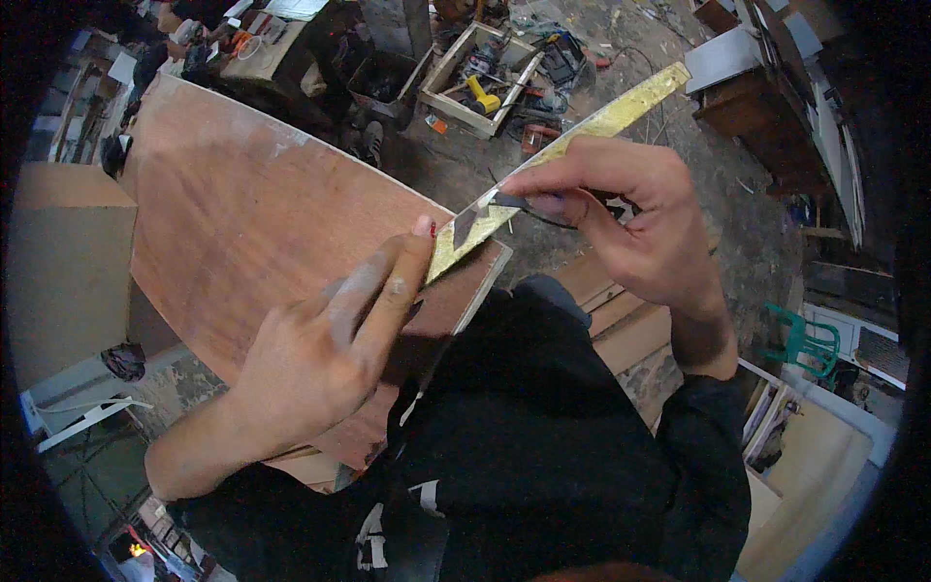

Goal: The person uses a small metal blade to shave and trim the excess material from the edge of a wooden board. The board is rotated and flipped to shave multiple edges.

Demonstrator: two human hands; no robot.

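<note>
A long, narrow yellow strip (621, 114) with a rough, patchy face slants from the near right corner of a reddish-brown wooden board (262, 204) out past its edge. My left hand (325, 335) lies over the board, its fingers closed on the strip's near end and one fingertip at its upper edge. Above the strip, my right hand (630, 209) is closed in a pinch on a thin dark strip (512, 202), which trails back under the palm. A dark angular patch (469, 225) shows on the yellow strip between my hands; whether it is a loose piece or a shadow, I cannot tell.
Beyond the board, a wooden tray (433, 92) holds a yellow power tool (482, 95) and other tools on a littered floor. Brown panels (621, 335) lie by my right side. A green plastic chair (810, 341) stands at the right, a cardboard-coloured box (73, 257) at the left.
</note>
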